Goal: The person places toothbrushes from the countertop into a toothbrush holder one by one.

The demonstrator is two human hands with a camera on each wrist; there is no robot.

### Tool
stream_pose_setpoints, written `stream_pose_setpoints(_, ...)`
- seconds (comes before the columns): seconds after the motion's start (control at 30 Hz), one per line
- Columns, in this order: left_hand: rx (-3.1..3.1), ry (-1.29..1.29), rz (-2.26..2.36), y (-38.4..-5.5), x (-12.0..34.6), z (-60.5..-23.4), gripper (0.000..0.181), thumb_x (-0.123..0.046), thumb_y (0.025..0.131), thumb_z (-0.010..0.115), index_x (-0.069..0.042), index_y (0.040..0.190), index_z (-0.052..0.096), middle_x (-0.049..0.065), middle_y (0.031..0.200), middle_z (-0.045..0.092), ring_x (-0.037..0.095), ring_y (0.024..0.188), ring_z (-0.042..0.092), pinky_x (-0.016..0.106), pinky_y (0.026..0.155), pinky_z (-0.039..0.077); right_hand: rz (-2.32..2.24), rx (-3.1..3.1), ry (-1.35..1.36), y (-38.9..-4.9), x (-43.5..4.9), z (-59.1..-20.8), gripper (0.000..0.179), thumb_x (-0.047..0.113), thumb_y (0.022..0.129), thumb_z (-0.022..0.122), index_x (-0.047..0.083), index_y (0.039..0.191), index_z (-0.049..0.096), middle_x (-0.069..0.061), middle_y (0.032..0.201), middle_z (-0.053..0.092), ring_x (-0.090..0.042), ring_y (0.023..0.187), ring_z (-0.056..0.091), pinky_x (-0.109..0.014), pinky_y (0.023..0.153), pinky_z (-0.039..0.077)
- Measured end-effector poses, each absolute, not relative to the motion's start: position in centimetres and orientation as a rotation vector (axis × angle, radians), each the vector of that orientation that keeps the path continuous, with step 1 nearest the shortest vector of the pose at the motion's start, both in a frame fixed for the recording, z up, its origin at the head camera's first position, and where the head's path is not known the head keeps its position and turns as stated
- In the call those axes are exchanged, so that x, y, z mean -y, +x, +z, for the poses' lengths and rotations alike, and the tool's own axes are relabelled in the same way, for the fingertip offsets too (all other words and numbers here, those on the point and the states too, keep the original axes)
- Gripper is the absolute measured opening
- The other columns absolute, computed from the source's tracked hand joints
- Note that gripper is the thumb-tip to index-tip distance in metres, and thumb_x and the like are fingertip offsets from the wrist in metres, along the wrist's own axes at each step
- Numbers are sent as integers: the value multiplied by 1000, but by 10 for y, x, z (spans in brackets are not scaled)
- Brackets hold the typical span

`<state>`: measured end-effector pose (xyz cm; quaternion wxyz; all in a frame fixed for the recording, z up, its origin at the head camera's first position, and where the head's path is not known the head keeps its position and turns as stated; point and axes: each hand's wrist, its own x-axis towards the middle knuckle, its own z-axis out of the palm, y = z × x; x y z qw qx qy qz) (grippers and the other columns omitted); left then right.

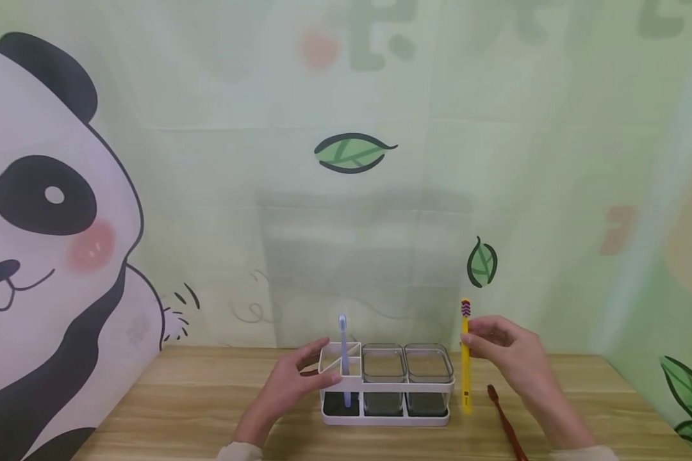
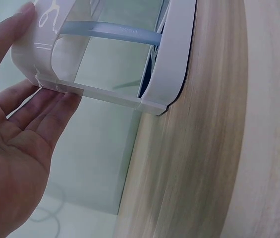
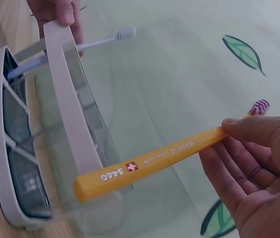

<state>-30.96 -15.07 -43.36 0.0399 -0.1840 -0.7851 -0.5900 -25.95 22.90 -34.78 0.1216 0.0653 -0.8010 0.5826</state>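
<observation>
Toothbrush (image 1: 466,378), yellow and upright, is pinched near its bristles by the right hand (image 1: 510,351), beside the white rack (image 1: 406,387); probably light, stiff and slick, best held mid-handle. The left hand (image 1: 291,379) grips the rack's divided end (image 1: 352,370), where a blue toothbrush (image 1: 344,356) stands; two clear cups (image 1: 384,346) look empty.

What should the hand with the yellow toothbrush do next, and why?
I'd guess the right hand should raise the yellow toothbrush a little. In the head view, its lower end looks lower than the rim of the toothbrush holder, just past the right end. A light-blue toothbrush already stands in the holder, which the left hand grips.
</observation>
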Motion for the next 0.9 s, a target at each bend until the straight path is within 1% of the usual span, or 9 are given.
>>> stream_pose_setpoints(0.13, 2407, -563, -1802, -309, 151, -433, 75, -25, 89, 89, -4, 153, 56, 25, 148, 59, 45, 133, 59, 52, 105, 54, 1707, 2296, 221, -263, -213, -344, 43, 28, 97, 82, -1, 126, 69, -10, 114, 74, -17, 96, 73, -26, 89, 60)
stream_pose_setpoints(0.3, 2409, -560, -1802, -309, 151, -433, 75, -26, 89, 89, -4, 152, 57, 25, 148, 59, 45, 133, 59, 53, 105, 54, 1696, 2247, 274, -267, -194, -341, 39, 25, 99, 80, 0, 126, 69, -12, 116, 74, -18, 100, 72, -27, 89, 60)
stream_pose_setpoints(0.53, 2415, -547, -1804, -309, 150, -432, 75, -27, 89, 90, -5, 153, 57, 25, 148, 59, 45, 133, 59, 53, 105, 54, 1783, 2167, 318, -272, -172, -335, 37, 20, 98, 81, -3, 124, 69, -15, 116, 73, -19, 100, 72, -27, 90, 60)
stream_pose_setpoints(0.67, 2419, -539, -1803, -309, 150, -432, 75, -27, 89, 89, -6, 153, 57, 24, 149, 58, 45, 133, 59, 53, 105, 53, 1825, 2148, 306, -274, -160, -332, 37, 21, 98, 80, -1, 126, 69, -14, 120, 73, -20, 102, 72, -26, 92, 59)
stream_pose_setpoints(0.77, 2415, -538, -1807, -308, 150, -432, 74, -27, 89, 89, -6, 153, 57, 24, 149, 58, 44, 134, 59, 54, 106, 53, 1860, 2119, 322, -275, -151, -331, 35, 20, 98, 80, -1, 125, 69, -15, 121, 73, -22, 103, 73, -26, 93, 59)
stream_pose_setpoints(0.9, 2419, -537, -1797, -308, 150, -431, 74, -28, 89, 89, -7, 153, 57, 24, 150, 58, 44, 134, 59, 54, 106, 53, 1890, 2083, 353, -278, -142, -331, 33, 16, 98, 80, -2, 124, 69, -17, 119, 74, -21, 100, 75, -27, 93, 60)
